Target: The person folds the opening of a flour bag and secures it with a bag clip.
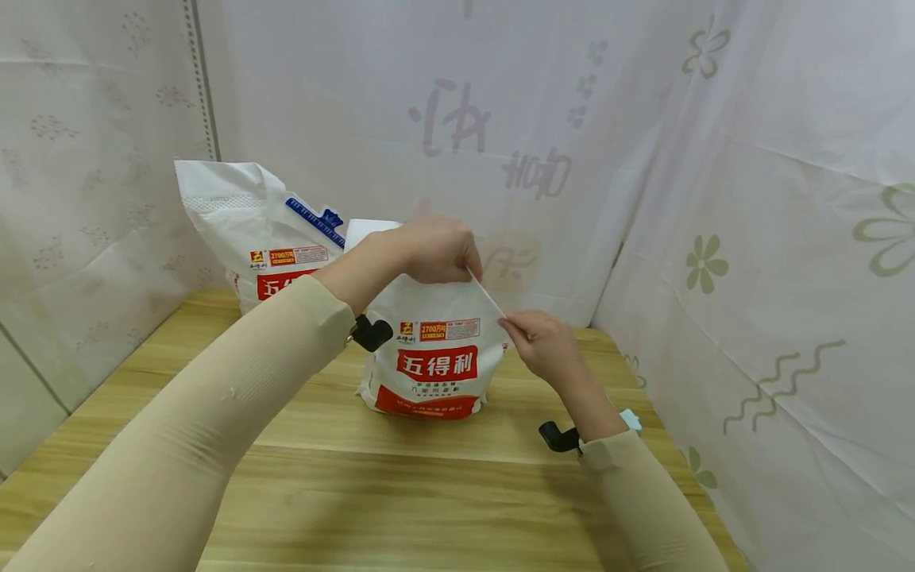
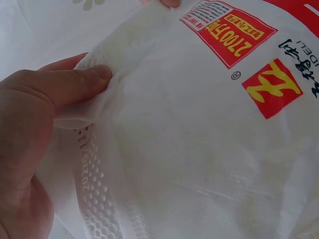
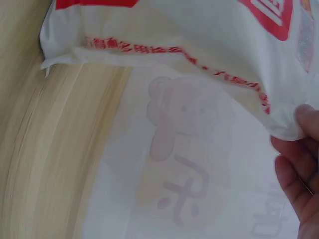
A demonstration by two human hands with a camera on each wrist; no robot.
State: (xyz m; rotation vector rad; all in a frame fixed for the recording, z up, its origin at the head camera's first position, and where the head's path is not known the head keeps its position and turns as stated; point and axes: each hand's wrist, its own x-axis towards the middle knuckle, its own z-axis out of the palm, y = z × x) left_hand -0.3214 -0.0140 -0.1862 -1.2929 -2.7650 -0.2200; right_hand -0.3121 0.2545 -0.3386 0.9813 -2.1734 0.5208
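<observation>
A white flour bag [image 1: 446, 306] with red printed panels stands upright on the table, its top slanting down to the right. My left hand [image 1: 438, 250] pinches the top edge, thumb over the fabric beside the dotted band [image 2: 92, 184] in the left wrist view. Lower down on the right, my right hand [image 1: 546, 345] pinches the bag's upper side corner between thumb and fingers. The edge between both hands is drawn straight. In the right wrist view, the bag's side seam with red lettering [image 3: 219, 74] runs toward the right thumb.
Behind and to the left stands a second flour bag [image 1: 232, 230], a blue strip [image 1: 310, 218] across its upper right. The wooden table [image 1: 343, 492] meets patterned white curtains [image 1: 750, 262] at the back and sides. Black wrist cameras [image 1: 372, 334] sit on both arms.
</observation>
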